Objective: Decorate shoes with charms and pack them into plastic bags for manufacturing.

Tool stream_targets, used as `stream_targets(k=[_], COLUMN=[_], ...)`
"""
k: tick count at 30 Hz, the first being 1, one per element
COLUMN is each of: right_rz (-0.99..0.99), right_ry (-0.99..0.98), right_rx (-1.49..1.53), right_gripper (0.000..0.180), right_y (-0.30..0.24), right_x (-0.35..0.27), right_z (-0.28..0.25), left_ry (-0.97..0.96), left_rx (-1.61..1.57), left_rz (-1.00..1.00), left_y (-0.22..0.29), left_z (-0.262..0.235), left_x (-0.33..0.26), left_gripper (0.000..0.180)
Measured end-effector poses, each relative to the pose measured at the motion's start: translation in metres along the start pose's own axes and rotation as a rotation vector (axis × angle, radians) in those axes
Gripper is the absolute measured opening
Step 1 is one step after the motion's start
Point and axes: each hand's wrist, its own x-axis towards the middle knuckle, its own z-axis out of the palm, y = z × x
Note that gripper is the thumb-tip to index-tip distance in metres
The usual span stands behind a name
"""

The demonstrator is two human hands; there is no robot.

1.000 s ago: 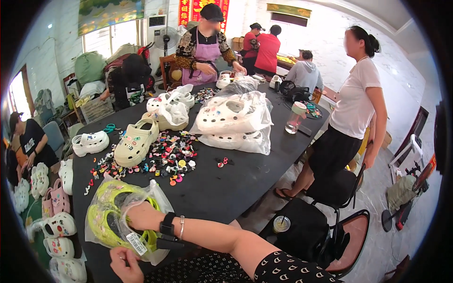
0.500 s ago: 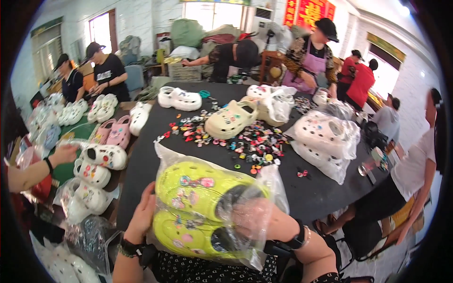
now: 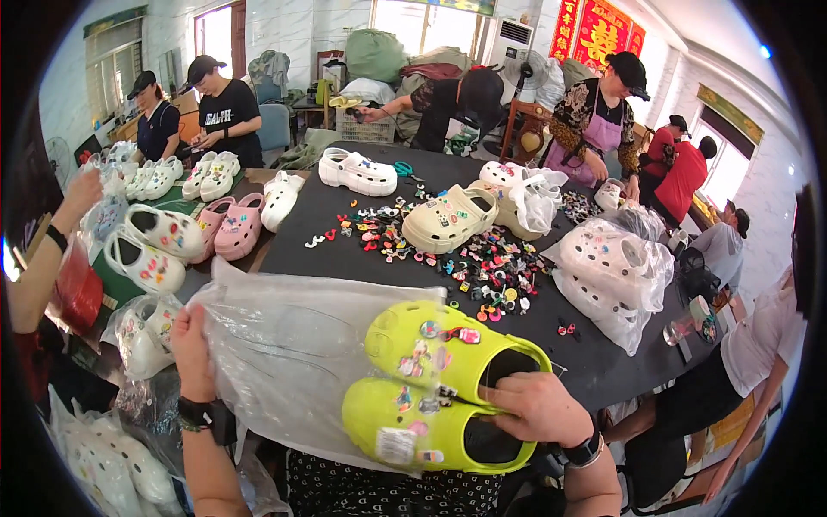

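Observation:
A pair of neon-yellow clogs (image 3: 431,388) with small charms lies side by side at the near table edge, heels toward my right hand (image 3: 534,405). That hand grips the clogs at their heel openings. My left hand (image 3: 191,349) pinches the left edge of a clear plastic bag (image 3: 293,345), which lies flat and stretched out beside and under the clogs' toes. The clogs are mostly outside the bag.
A black table (image 3: 336,250) holds a scatter of colourful charms (image 3: 465,258), cream clogs (image 3: 448,220), bagged white clogs (image 3: 612,276) and pink clogs (image 3: 233,228). Several people work around it; another person's arm (image 3: 52,250) reaches in at the left. Bagged clogs pile at lower left.
The yellow clogs were wrapped inside the bag half a second ago; now they lie mostly out of it, with the bag spread flat to the left. The view has swung left.

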Motion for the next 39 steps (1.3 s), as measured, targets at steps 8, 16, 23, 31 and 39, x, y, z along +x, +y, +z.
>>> stream_targets(k=[8, 16, 23, 31, 39], right_rz=[0.004, 0.347, 0.522, 0.573, 0.187], right_ry=[0.109, 0.428, 0.407, 0.239, 0.185], right_rx=[0.256, 0.316, 0.067, -0.112, -0.089], right_gripper=[0.036, 0.032, 0.032, 0.047, 0.040], right_y=[0.019, 0.041, 0.037, -0.017, -0.072], right_x=[0.006, -0.007, 0.041, 0.053, 0.075], right_z=[-0.002, 0.012, 0.090, 0.021, 0.036], left_ry=[0.132, 0.346, 0.229, 0.210, -0.250], left_rx=[0.035, 0.085, 0.142, -0.209, -0.295], left_rz=[0.198, 0.372, 0.366, 0.208, 0.276], left_y=[0.008, 0.002, 0.026, 0.061, 0.051], left_z=[-0.024, -0.086, -0.048, -0.012, 0.011], left_x=[0.011, 0.013, -0.013, -0.078, -0.125], left_gripper=[0.019, 0.020, 0.022, 0.046, 0.060])
